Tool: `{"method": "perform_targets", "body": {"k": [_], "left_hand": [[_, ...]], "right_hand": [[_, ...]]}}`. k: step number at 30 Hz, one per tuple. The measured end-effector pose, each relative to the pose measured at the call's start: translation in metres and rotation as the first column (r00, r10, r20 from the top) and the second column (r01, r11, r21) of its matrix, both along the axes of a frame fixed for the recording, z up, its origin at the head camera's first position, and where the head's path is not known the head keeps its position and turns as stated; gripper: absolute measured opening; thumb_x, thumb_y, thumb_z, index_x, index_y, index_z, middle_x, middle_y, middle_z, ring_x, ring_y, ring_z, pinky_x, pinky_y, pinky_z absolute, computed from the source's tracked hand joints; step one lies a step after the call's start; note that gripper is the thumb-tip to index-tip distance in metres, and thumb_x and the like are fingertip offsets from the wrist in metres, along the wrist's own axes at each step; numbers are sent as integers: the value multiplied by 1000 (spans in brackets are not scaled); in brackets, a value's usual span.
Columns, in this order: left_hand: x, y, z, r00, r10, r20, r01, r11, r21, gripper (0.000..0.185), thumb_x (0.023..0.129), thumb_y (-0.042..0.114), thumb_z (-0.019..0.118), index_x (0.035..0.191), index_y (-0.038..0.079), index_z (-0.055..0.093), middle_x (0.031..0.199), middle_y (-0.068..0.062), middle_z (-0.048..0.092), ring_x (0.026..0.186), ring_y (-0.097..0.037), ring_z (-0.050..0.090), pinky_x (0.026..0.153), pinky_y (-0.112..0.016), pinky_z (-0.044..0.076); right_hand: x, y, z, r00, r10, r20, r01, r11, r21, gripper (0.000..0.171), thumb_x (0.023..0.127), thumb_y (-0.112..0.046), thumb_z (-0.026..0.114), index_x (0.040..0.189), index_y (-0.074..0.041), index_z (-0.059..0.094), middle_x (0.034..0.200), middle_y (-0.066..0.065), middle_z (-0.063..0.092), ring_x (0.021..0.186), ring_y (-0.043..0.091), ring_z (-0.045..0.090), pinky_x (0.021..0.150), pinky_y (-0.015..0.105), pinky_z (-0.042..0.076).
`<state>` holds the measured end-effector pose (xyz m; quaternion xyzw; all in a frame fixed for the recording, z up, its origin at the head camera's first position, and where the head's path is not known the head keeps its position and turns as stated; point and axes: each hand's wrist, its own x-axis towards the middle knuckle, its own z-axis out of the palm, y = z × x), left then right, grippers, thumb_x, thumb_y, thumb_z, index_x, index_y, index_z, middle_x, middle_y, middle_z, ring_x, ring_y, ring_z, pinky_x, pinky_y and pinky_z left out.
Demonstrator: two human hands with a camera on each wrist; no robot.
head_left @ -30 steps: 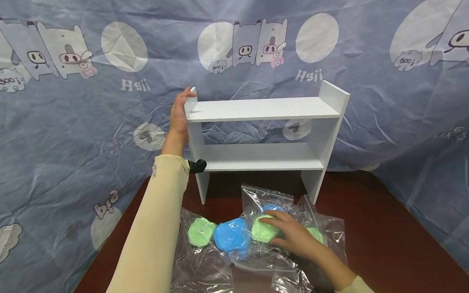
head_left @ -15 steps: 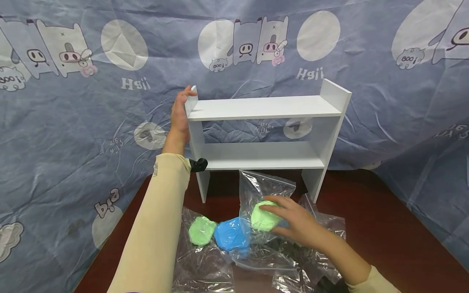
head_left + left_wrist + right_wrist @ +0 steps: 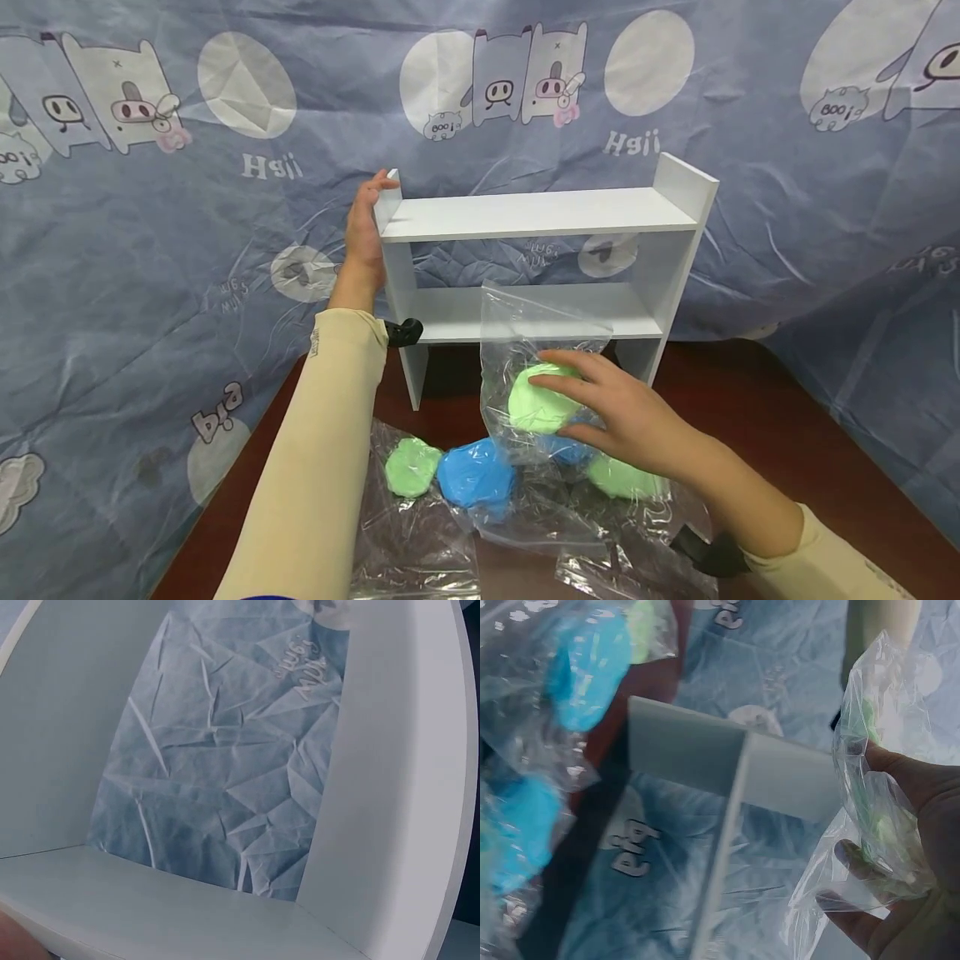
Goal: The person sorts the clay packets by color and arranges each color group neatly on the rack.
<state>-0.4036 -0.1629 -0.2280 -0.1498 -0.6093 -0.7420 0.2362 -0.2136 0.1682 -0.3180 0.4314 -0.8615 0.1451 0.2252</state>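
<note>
Perhaps a screened-off indoor corner: creased cartoon-print cloth [image 3: 337,100] behind and beside a dark red-brown table [image 3: 787,467].

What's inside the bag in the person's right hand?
A pale green lump shows through the clear bag. The right hand covers part of the lump's right side in the head view, so that part cannot be seen.

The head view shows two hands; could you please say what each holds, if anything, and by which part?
Right hand: a clear bag, gripped around the green lump inside. Left hand: the white shelf, held at the top of its left panel.
</note>
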Motion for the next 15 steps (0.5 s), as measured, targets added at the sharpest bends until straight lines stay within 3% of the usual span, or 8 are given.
{"method": "perform_targets", "body": {"k": [6, 15], "left_hand": [[0, 0, 2, 1000, -12, 3, 12, 1000, 15, 30, 94, 25, 37, 101, 23, 66, 162, 7, 36, 151, -11, 25, 119, -30, 24], [2, 2, 2, 999, 40, -19, -41, 999, -10, 29, 94, 26, 38, 97, 27, 67, 160, 5, 40, 150, -11, 28, 117, -28, 27]], "right_hand": [[1, -5, 30, 999, 31, -39, -32, 999, -31, 71, 77, -23, 86, 141, -25, 56, 150, 4, 50, 125, 22, 54, 81, 36, 56], [-8, -15, 73, 993, 62, -96, -73, 991, -111, 68, 79, -19, 84, 142, -19, 57, 152, 9, 47, 133, 30, 50, 97, 48, 50]]}}
